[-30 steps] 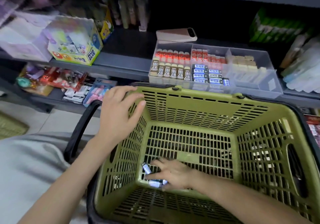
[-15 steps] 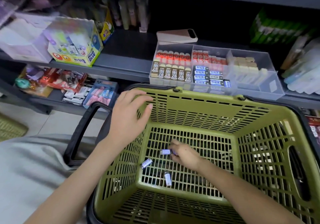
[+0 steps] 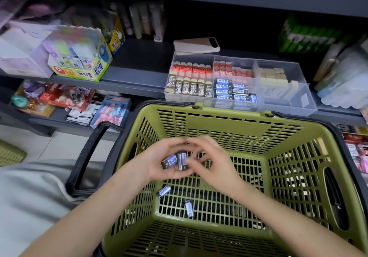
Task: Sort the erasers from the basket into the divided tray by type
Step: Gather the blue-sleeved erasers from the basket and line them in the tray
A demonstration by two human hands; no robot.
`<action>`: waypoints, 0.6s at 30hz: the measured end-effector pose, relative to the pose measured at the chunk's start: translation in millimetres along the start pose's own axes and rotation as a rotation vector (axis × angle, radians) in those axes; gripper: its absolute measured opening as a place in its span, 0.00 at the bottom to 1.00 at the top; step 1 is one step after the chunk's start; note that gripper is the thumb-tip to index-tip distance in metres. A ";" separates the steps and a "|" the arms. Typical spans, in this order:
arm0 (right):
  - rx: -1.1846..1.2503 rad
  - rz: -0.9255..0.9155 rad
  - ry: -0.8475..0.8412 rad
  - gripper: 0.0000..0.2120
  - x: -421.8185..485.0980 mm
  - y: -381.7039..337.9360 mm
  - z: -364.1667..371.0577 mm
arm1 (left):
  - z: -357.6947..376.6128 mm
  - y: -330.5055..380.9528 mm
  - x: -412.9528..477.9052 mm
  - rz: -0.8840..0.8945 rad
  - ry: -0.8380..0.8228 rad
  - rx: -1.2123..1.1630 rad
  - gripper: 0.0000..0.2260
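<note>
grey shop shelves carry a clear divided tray [image 3: 294, 105], just behind the green basket [image 3: 219, 121]. above the basket floor the left hand [image 3: 159, 163] cups two blue-sleeved erasers [image 3: 171, 161], fingers curled round them. the right hand [image 3: 215, 165] curls against them, but blur hides its fingertips, so i cannot tell whether it grips. two loose erasers [image 3: 164, 190] lie on the mesh below.
</note>
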State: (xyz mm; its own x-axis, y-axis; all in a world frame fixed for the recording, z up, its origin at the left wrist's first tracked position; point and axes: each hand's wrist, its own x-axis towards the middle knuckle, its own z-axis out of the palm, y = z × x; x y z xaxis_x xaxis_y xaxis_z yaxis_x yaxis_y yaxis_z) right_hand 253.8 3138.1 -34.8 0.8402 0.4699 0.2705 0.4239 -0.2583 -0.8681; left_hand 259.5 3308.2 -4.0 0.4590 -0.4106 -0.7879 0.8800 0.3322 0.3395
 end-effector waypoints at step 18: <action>-0.359 0.394 -0.483 0.18 -43.9 80.0 96.6 | -10.2 25.1 -19.6 0.426 -0.031 -0.314 0.11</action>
State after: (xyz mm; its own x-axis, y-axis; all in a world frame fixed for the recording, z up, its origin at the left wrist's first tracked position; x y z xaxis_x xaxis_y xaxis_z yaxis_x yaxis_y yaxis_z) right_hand 218.1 3178.3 -156.4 0.7452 0.5842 -0.3216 0.2747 -0.7082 -0.6504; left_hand 271.4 3333.3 14.7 0.7752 -0.2073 -0.5967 0.5381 0.7115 0.4519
